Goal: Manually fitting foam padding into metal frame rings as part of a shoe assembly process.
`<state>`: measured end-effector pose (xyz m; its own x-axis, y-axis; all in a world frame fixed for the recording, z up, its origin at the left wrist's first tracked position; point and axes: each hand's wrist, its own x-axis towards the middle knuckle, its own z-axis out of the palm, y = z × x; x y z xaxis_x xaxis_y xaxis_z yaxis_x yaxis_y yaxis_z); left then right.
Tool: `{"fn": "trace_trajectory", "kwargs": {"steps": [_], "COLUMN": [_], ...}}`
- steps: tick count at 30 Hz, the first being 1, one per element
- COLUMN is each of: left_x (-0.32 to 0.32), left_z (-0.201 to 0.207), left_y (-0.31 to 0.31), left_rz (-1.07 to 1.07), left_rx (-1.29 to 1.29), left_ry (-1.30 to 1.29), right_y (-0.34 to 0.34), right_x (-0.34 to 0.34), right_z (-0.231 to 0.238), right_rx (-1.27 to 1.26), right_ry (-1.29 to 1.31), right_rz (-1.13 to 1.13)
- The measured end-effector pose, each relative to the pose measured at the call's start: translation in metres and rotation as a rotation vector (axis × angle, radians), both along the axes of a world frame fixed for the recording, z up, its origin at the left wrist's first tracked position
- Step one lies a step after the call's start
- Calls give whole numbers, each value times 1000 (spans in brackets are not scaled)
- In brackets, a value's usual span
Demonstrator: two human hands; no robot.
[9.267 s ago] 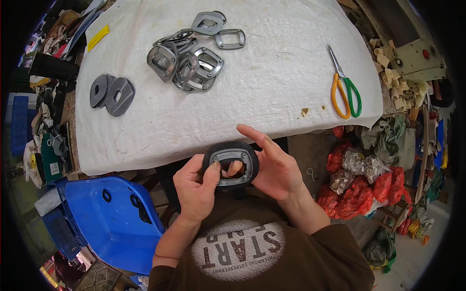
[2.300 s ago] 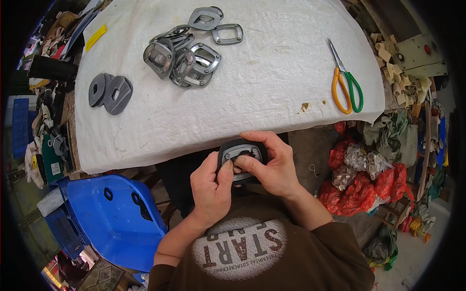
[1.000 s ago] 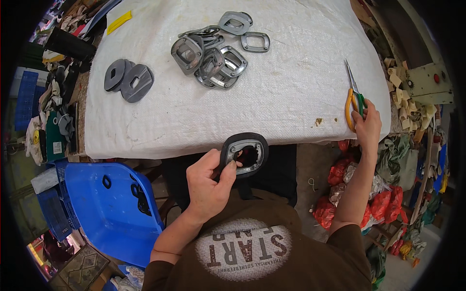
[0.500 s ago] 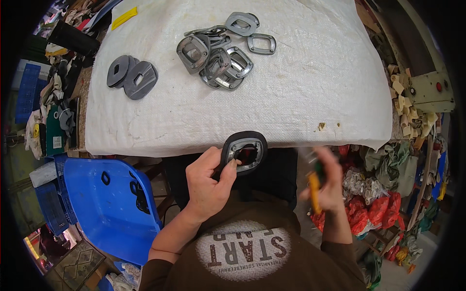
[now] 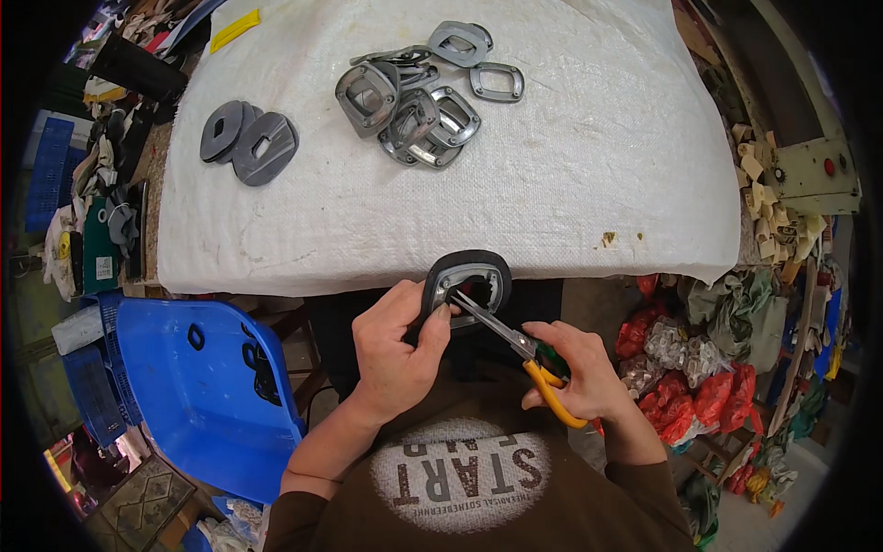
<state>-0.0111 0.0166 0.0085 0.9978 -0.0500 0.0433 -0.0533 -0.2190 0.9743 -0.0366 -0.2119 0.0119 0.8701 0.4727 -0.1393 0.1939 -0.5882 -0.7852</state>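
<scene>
My left hand [image 5: 401, 342] pinches the lower left edge of a rounded black ring [image 5: 471, 258], with a silver metal frame [image 5: 497, 281] set in its opening. Thumb and fingers close over the rim, just off the table's near edge. In my right hand [image 5: 586, 375] are scissors [image 5: 504, 334] with silver blades and orange handles. Their tips reach into the frame's opening beside my left thumb. Whether the tips touch anything inside is too small to tell. Farther off lies a pile of metal frames [image 5: 425, 126], with a grey oval pad [image 5: 458, 40] at its back.
A white woven sheet [image 5: 589, 156] covers the table. Grey pads [image 5: 265, 158] and a yellow strip [image 5: 235, 30] lie on its left side. By my left arm stands a blue tub [image 5: 198, 414] with several black rings. Red plastic bags [image 5: 713, 397] fill the right side.
My right hand has swung left with the scissors, bringing their tips into the frame's opening. The left hand keeps its hold, almost unmoved.
</scene>
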Motion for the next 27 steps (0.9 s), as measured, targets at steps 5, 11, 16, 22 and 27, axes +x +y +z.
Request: {"fn": "trace_trajectory", "kwargs": {"steps": [5, 11, 16, 22, 27], "left_x": [1, 1, 3, 1, 0], "left_z": [-2, -3, 0, -7, -1], "left_y": [-1, -2, -3, -3, 3], "left_rz": [1, 29, 16, 8, 9], "left_rx": [23, 5, 6, -48, -187], "left_ry": [-9, -25, -31, -46, 154], "right_y": [0, 1, 2, -2, -28], "right_x": [1, 1, -2, 1, 8], "right_z": [0, 0, -1, 2, -6], "right_rx": [25, 73, 98, 99, 175], "right_ry": [-36, -69, -52, 25, -251], "right_rz": [-5, -4, -7, 4, -237]}}
